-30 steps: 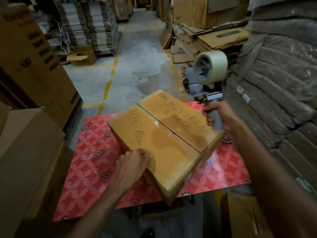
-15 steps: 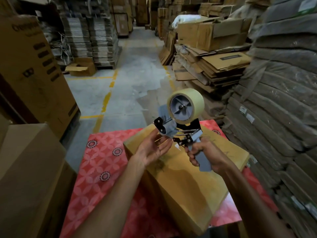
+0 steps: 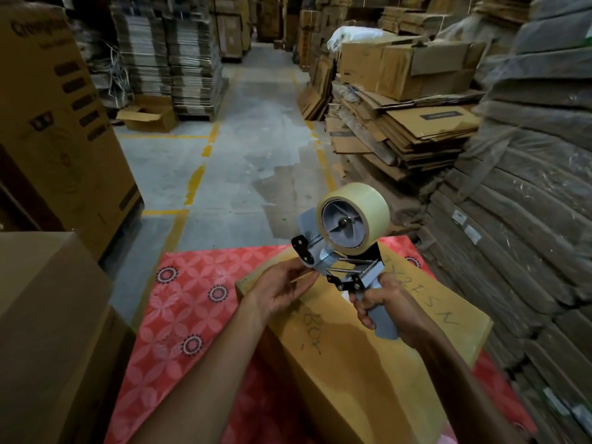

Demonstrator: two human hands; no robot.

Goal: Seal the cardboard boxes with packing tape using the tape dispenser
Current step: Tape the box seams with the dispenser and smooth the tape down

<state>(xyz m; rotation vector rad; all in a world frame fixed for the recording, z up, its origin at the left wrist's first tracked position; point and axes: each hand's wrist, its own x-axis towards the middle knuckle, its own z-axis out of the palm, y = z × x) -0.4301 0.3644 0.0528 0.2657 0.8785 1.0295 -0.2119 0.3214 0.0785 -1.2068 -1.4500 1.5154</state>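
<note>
Above the cardboard box (image 3: 352, 373), which lies closed on the red-patterned table (image 3: 192, 315), we see the tape dispenser (image 3: 347, 267) held up in mid-air, roll uppermost. Right hand (image 3: 389, 307) wrapped tight round the grey handle. Left hand (image 3: 282, 288) palm-up at the dispenser's front, fingertips touching the roller end; we cannot tell whether they pinch the loose tape end or only feel for it. No tape strip shows on the box top, only handwriting.

Step, as we judge it: readying the dispenser and freeing the tape end, sealing not yet begun. The next move calls for a free tab drawn out, the dispenser brought down to one end of the box's centre seam, the tab pressed on, then a steady pull along the seam.

Versus a second ago: the left hand was resting on the box flap and the dispenser stood off to the right; now both hands meet at the dispenser over the box. Half a second ago it was nearly the same pose
</note>
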